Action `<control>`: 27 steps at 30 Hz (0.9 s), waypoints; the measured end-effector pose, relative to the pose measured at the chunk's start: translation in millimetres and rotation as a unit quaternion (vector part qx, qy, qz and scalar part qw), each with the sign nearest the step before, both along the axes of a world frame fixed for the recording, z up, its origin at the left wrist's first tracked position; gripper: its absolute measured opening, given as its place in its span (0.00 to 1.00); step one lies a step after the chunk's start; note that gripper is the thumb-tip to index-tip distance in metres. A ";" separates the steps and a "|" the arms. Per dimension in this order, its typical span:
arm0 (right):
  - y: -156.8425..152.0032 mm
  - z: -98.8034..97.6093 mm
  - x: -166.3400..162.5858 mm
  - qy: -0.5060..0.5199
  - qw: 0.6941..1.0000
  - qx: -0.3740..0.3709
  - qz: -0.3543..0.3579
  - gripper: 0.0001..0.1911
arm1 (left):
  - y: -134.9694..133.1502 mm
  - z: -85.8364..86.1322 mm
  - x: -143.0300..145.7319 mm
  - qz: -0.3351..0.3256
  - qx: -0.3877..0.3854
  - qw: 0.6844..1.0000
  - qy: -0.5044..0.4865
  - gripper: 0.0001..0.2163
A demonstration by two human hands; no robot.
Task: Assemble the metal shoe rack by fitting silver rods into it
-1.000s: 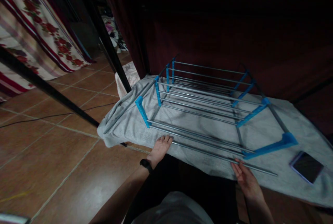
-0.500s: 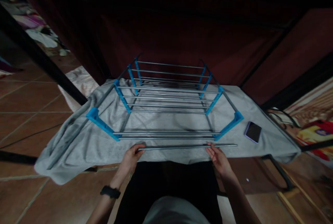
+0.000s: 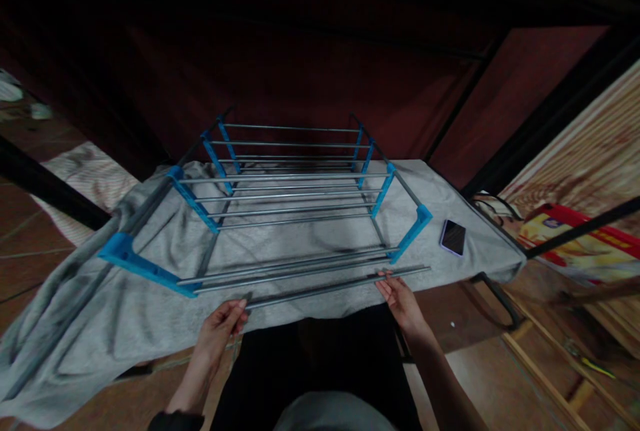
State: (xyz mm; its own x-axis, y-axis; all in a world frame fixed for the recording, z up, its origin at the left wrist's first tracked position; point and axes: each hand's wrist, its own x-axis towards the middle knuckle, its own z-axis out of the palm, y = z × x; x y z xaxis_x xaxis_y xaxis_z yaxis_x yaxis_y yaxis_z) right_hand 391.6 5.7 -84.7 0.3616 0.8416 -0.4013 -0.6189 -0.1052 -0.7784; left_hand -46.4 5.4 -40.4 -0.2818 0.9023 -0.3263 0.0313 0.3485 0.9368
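Observation:
A thin metal rod [image 3: 310, 291] lies crosswise in front of me, low over the grey cloth; it may be two rods side by side. My left hand [image 3: 220, 325] pinches its left end between thumb and fingers. Toward the other end, my right hand [image 3: 400, 297] holds the rod with its fingertips, and a short length sticks out beyond. Just past the rod stands a rack of metal bars with blue plastic brackets [image 3: 150, 269], its nearest bars [image 3: 295, 264] close to my hands.
The rack rests on a grey cloth [image 3: 135, 324] spread over a low surface. A phone [image 3: 453, 237] lies to the rack's right. Behind is a dark red panel [image 3: 300, 71]. At right are a red and yellow package [image 3: 570, 237] and a wooden frame [image 3: 545, 377] on the floor.
My view has turned to the right, so the rack and phone appear further left. Both hands still hold the rod, which now slants more, its left end nearer me.

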 end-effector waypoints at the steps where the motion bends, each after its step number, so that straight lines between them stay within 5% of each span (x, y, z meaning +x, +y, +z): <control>1: -0.1 0.4 -1.3 0.002 1.000 0.001 -0.002 0.14 | -0.6 -1.0 0.5 0.000 -0.001 1.000 0.003 0.29; 19: 3.1 -0.2 -20.7 0.019 1.000 -0.002 0.011 0.16 | 2.1 3.0 18.1 -0.022 0.009 1.000 -0.006 0.29; 27: 2.6 -0.3 -26.3 0.015 1.000 0.001 0.012 0.16 | 15.3 0.3 21.4 -0.094 -0.051 0.994 -0.002 0.30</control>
State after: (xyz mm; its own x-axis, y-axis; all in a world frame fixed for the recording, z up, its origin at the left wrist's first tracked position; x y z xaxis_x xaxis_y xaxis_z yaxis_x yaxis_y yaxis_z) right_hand 365.4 8.3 -85.0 0.3293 0.8507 -0.4098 -0.6389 -0.1188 -0.7600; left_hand -25.0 20.6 -40.0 -0.1097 0.9012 -0.4193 0.1008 0.4298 0.8973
